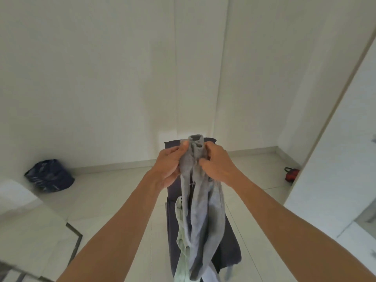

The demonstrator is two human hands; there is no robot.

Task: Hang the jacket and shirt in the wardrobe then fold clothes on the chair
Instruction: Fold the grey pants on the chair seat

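1. Grey knit fabric garment (200,192) bunched at the top into a narrow roll, hanging down long and creased; darker folds inside, a paler greenish-white piece along its lower left edge. Garment type cannot tell.
2. It is held up in the air at centre frame, in front of and above the dark navy padded chair (230,241); lower end hangs over the chair seat, contact cannot tell.
3. Left hand (169,164) clamped on the garment's top left side, thumb up against the roll.
4. Right hand (217,162) clamped on the top right side, fingers curled into the cloth; hands close together, garment between them.
5. Chair back top edge near the white wall (101,78).
6. Pale tiled floor (114,186) open on both sides of the chair.
7. Dark blue plastic bag (49,176) on the floor at left by the wall, well apart.
8. Small red object (292,174) on the floor at right, near a white panel edge.
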